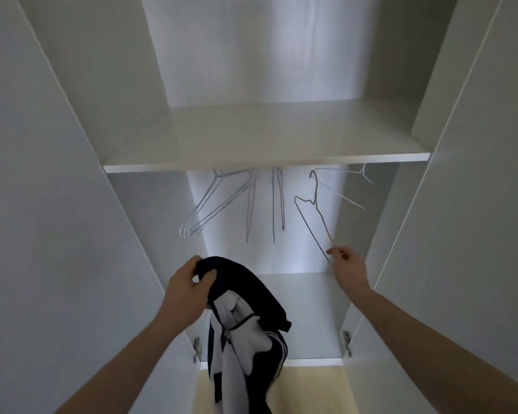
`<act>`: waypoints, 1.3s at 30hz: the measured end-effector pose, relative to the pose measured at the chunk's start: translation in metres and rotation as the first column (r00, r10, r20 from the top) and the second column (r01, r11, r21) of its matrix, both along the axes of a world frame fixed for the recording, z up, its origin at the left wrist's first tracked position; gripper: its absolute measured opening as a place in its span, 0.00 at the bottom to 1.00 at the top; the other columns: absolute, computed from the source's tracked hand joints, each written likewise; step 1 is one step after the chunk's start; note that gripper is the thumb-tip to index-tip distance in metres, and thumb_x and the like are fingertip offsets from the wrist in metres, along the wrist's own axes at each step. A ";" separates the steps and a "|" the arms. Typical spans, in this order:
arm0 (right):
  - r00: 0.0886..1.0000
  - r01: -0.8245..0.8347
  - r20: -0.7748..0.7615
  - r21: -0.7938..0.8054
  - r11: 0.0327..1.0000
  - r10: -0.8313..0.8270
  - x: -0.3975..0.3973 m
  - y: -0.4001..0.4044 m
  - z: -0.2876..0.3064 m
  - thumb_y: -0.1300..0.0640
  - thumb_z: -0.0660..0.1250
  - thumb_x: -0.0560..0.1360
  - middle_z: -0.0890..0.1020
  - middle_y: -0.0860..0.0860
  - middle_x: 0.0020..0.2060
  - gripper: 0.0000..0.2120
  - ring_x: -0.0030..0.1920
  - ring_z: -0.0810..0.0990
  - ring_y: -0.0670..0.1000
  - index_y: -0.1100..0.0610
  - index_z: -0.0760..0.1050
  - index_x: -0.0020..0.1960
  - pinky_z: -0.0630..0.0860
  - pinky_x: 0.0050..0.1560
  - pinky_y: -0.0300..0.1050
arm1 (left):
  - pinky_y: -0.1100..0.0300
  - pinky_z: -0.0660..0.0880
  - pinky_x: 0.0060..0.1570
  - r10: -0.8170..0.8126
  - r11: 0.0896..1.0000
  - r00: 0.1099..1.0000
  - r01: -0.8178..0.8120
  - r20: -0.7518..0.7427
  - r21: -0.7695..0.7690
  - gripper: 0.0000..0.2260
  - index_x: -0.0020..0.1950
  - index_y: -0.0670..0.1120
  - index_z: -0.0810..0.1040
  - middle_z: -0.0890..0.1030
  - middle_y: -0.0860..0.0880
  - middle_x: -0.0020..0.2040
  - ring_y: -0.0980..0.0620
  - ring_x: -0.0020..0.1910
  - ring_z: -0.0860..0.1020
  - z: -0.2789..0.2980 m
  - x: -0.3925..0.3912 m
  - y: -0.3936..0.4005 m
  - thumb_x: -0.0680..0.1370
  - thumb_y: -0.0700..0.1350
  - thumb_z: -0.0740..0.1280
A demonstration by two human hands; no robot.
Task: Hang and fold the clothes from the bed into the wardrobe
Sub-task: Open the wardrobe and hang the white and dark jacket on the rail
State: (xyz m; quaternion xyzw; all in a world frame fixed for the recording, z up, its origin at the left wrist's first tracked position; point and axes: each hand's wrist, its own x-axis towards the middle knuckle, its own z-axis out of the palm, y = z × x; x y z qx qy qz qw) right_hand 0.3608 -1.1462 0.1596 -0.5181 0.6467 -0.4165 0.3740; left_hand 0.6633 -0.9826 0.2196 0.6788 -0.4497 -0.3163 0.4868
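I stand at the open white wardrobe (pixel 263 135). My left hand (pixel 187 289) grips the top of a dark navy and white garment (pixel 245 321) with white stripes, which hangs down in front of the wardrobe's lower compartment. My right hand (pixel 349 268) pinches the lower end of a thin wire hanger (pixel 313 216), which is tilted and off the rail, its hook up near the shelf edge. Several more wire hangers (pixel 222 201) hang under the shelf; the rail itself is hidden behind the shelf.
The two wardrobe doors, the left one (pixel 42 204) and the right one (pixel 476 204), stand open on either side of me. A bare shelf (pixel 266 162) crosses above the hangers. The wardrobe's lower floor panel (pixel 308 312) lies behind the garment, with light wooden flooring (pixel 317 389) below.
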 end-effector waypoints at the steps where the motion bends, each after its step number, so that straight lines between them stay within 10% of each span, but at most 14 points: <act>1: 1.000 0.008 -0.006 0.007 1.000 -0.008 -0.004 0.022 -0.004 0.54 0.63 0.82 0.80 0.51 0.34 0.10 0.33 0.75 0.49 0.51 0.82 0.48 0.69 0.33 0.41 | 0.48 0.83 0.32 -0.012 1.000 1.000 0.012 0.000 0.005 0.06 0.47 0.39 0.75 0.81 0.39 0.42 0.45 0.39 0.84 -0.003 0.004 0.008 0.82 0.40 0.66; 16: 0.926 -0.264 -0.222 0.199 0.944 0.305 -0.053 0.284 0.002 0.41 0.66 0.79 0.71 0.47 0.26 0.18 0.29 0.69 0.45 0.46 0.82 0.34 0.63 0.39 0.45 | 0.40 0.81 0.42 -0.067 0.989 0.981 0.041 0.181 0.141 0.08 0.44 0.36 0.71 0.77 0.36 0.41 0.38 0.41 0.78 -0.030 0.059 0.101 0.81 0.38 0.63; 21: 0.863 -0.394 -0.270 0.167 0.904 0.426 -0.052 0.312 0.019 0.42 0.66 0.79 0.65 0.49 0.28 0.16 0.31 0.63 0.48 0.49 0.82 0.38 0.59 0.36 0.45 | 0.59 0.70 0.31 -0.017 0.990 0.970 -0.018 0.242 0.143 0.10 0.39 0.43 0.68 0.73 0.44 0.36 0.46 0.36 0.72 -0.036 0.071 0.122 0.80 0.38 0.62; 27: 0.844 -0.467 -0.253 0.088 0.880 0.473 -0.049 0.327 0.050 0.47 0.66 0.80 0.66 0.48 0.27 0.16 0.31 0.63 0.48 0.50 0.83 0.37 0.60 0.36 0.45 | 0.42 0.81 0.46 0.025 0.982 0.965 -0.072 0.259 0.172 0.06 0.46 0.36 0.72 0.78 0.37 0.43 0.38 0.44 0.78 -0.032 0.080 0.140 0.80 0.39 0.62; 39: 0.801 -0.522 -0.302 0.071 0.850 0.518 -0.068 0.336 0.087 0.47 0.65 0.81 0.64 0.50 0.27 0.16 0.30 0.61 0.49 0.51 0.84 0.39 0.58 0.32 0.39 | 0.36 0.81 0.41 0.026 0.996 0.977 -0.043 0.212 0.074 0.08 0.45 0.34 0.70 0.74 0.41 0.38 0.45 0.38 0.75 -0.002 0.067 0.149 0.80 0.38 0.62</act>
